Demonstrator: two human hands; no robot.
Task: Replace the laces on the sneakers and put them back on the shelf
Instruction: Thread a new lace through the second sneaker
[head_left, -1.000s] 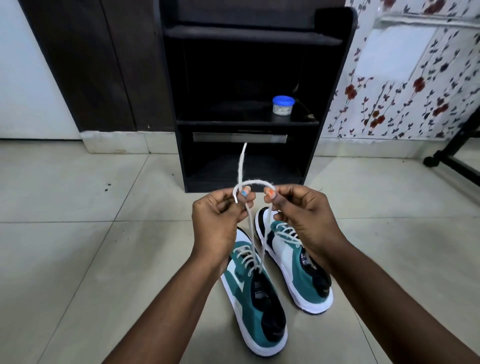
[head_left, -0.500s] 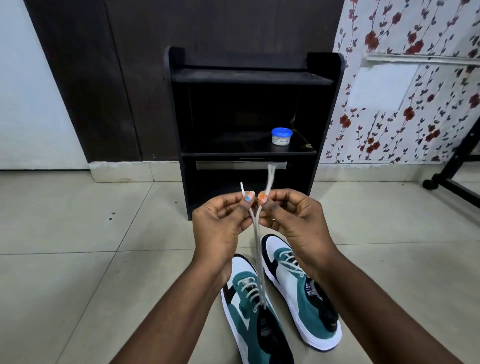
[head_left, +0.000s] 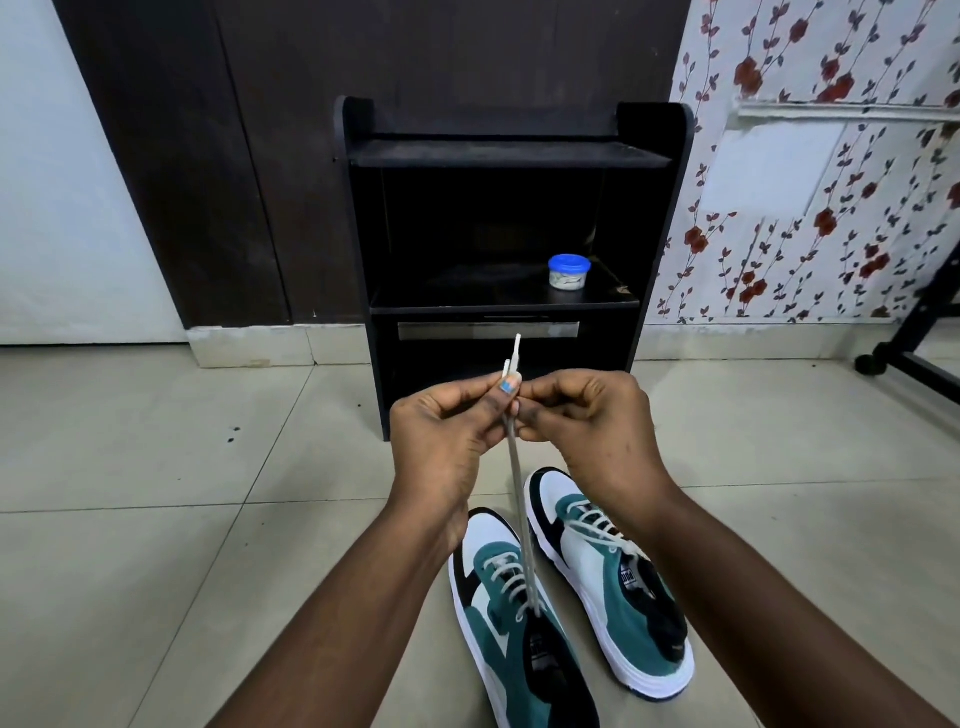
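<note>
Seemingly both sneakers (head_left: 550, 597) were laced on the floor (head_left: 156, 519); left hand (head_left: 447, 431) and right hand (head_left: 592, 415) together pinched the lace ends (head_left: 511, 364) upward. Tying and shelving on the shelf (head_left: 509, 156) remained.

Bare forearms and 2 hands, no sleeves

We see both forearms uncovered from the bottom edge up to the wrists, with no watch, band or ring showing. On the left hand (head_left: 441, 441) 1 thumbnail carries chipped blue polish with an orange patch. The right hand (head_left: 597, 431) shows its back and knuckles; its nails are hidden from us.
</note>
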